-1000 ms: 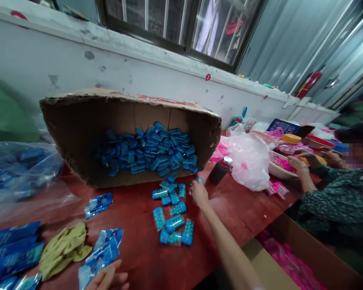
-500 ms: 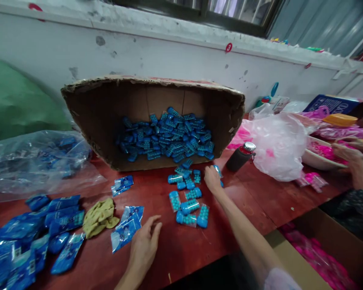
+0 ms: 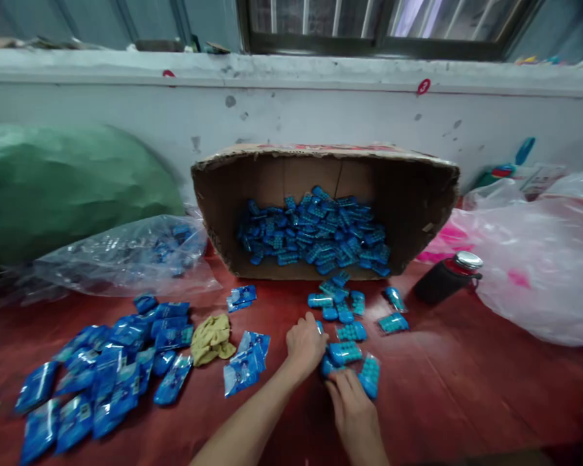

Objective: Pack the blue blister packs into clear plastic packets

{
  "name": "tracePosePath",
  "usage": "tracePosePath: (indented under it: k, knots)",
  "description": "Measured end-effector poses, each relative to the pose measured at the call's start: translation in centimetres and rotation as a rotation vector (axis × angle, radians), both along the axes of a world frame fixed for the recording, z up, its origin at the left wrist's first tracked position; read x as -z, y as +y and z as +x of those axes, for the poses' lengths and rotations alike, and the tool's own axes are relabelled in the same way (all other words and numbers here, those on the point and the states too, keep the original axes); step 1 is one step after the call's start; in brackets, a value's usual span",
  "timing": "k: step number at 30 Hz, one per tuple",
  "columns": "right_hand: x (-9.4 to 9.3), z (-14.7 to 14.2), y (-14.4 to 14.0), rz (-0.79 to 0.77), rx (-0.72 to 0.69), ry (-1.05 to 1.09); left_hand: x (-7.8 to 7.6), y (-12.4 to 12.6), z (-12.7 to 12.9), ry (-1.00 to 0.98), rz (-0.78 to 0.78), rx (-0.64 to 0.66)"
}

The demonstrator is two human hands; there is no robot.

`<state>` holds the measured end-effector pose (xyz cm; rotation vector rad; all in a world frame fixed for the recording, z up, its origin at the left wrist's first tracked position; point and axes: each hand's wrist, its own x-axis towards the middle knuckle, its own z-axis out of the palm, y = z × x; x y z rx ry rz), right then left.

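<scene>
The left hand (image 3: 305, 344) is resting palm down on the red table (image 3: 466, 382), fingers loosely curled over the near edge of a loose cluster of blue capsule packets (image 3: 346, 353). The right hand (image 3: 352, 408) is lying just below it, fingertips touching the nearest packets; whether either hand is gripping one cannot be told. The packets are lying flat, their long axes pointing in mixed directions. Beyond them a tipped cardboard box (image 3: 408, 194) is spilling more. Sealed blue bags (image 3: 245, 362) and a yellow cloth (image 3: 212, 338) are lying to the left, a dark bottle (image 3: 442, 279) to the right.
</scene>
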<state>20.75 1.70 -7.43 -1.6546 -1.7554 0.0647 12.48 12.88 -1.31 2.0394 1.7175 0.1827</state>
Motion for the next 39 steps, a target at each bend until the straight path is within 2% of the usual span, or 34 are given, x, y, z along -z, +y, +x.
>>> tracePosePath:
  k: [4,7,9,12,15,17,19,20,22,24,26,29,31,37,39]
  knots:
    - [1.7,-0.6,0.8,-0.004,0.012,-0.101,0.1,0.2,-0.4,-0.030,0.014,0.000]
    - [1.9,-0.9,1.5,0.015,0.008,-0.082,0.5,0.2,-1.3,-0.059,0.029,0.003]
    - [1.4,-1.1,1.9,0.000,-0.028,0.007,1.0,0.2,-2.3,-0.190,0.034,-0.035]
    - [0.0,-1.4,2.4,-0.156,-0.109,0.374,1.7,0.2,-4.0,-0.599,-0.042,-0.138]
    - [-1.9,-1.8,3.4,-0.398,-0.087,0.997,1.9,-0.6,-6.0,-0.887,-0.207,-0.203]
    - [-3.0,-2.2,4.2,-0.493,-0.102,1.369,1.8,-1.6,-7.4,-1.067,-0.356,-0.281]
    - [-3.7,-2.9,5.0,-0.538,-0.168,1.577,1.5,-2.8,-8.5,-1.190,-0.479,-0.339]
    - [-4.0,-3.3,5.3,-0.562,-0.202,1.619,1.4,-3.4,-9.0,-1.191,-0.500,-0.335]
    - [-4.2,-4.1,5.7,-0.620,-0.255,1.613,1.2,-4.3,-9.7,-1.140,-0.476,-0.287]
    - [-4.4,-4.8,5.7,-0.662,-0.296,1.499,0.9,-4.9,-10.1,-1.089,-0.433,-0.228]
    - [-4.7,-5.4,5.6,-0.650,-0.335,1.270,0.6,-5.3,-10.4,-1.051,-0.420,-0.192]
    - [-5.2,-6.1,5.3,-0.530,-0.377,0.855,0.4,-5.9,-10.5,-1.017,-0.437,-0.199]
    - [-5.4,-6.5,5.0,-0.469,-0.383,0.696,0.4,-6.3,-10.4,-1.036,-0.446,-0.204]
    - [-4.8,-8.5,4.7,-0.381,-0.243,0.717,0.5,-7.2,-10.1,-1.166,-0.418,-0.337]
    - [-4.7,-9.0,4.7,-0.351,-0.198,0.714,0.3,-7.3,-10.1,-1.180,-0.402,-0.344]
